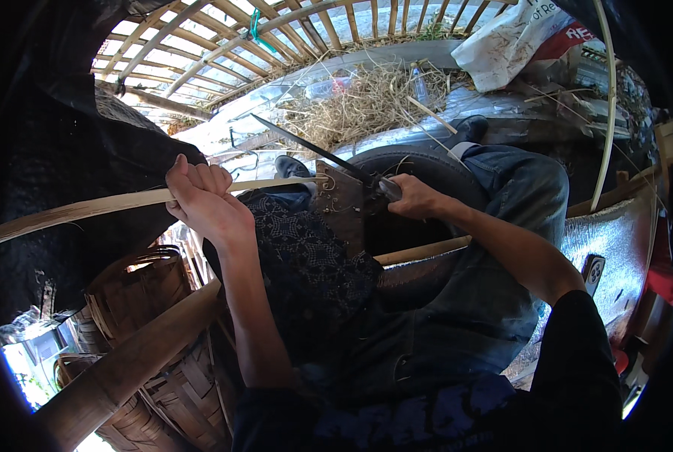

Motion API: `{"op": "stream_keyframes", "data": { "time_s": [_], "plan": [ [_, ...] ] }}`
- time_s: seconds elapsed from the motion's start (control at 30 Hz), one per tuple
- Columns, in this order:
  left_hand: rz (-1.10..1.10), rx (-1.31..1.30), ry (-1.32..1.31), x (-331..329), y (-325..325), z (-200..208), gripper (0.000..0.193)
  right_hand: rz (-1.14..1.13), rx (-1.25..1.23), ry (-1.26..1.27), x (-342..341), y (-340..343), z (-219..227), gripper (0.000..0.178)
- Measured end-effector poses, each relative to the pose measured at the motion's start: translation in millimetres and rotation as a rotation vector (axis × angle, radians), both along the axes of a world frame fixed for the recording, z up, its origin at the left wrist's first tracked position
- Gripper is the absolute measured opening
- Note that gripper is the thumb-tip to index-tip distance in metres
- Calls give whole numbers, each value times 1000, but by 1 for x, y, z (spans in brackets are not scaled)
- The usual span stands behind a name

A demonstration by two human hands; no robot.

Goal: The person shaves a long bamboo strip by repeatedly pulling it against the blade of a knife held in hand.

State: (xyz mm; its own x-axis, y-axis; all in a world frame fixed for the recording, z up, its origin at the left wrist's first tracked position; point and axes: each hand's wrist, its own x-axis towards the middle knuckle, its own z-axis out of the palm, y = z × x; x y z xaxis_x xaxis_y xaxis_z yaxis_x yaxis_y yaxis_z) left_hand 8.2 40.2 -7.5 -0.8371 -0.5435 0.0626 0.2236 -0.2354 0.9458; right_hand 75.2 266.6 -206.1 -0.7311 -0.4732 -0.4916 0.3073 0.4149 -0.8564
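Bamboo strip (125, 202) runs left to right, left hand (201, 197) clenched round it, right hand (414, 197) gripping the knife (306, 147) whose blade points far-left.

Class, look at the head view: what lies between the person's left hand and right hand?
In the head view, the bamboo strip runs from the left hand toward the knife held by the right hand, crossing a dark patterned cloth on the lap.

Crumpled white plastic sack (506, 41) with a red printed patch, top right, on the straw-strewn ledge.
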Motion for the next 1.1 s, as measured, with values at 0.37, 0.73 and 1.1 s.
{"op": "stream_keyframes", "data": {
  "time_s": [0.37,0.73,1.1],
  "plan": [
    [-111,-13,36,-2,-8,0,40,10,-5,-15,5,4,-1,26],
    [-352,-101,146,18,-39,-10,46,-174,-80,118,7,6,63,20],
    [-352,-561,28,16,-29,14,24,-392,-291,-149,56,-22,111,14]
  ]
}}
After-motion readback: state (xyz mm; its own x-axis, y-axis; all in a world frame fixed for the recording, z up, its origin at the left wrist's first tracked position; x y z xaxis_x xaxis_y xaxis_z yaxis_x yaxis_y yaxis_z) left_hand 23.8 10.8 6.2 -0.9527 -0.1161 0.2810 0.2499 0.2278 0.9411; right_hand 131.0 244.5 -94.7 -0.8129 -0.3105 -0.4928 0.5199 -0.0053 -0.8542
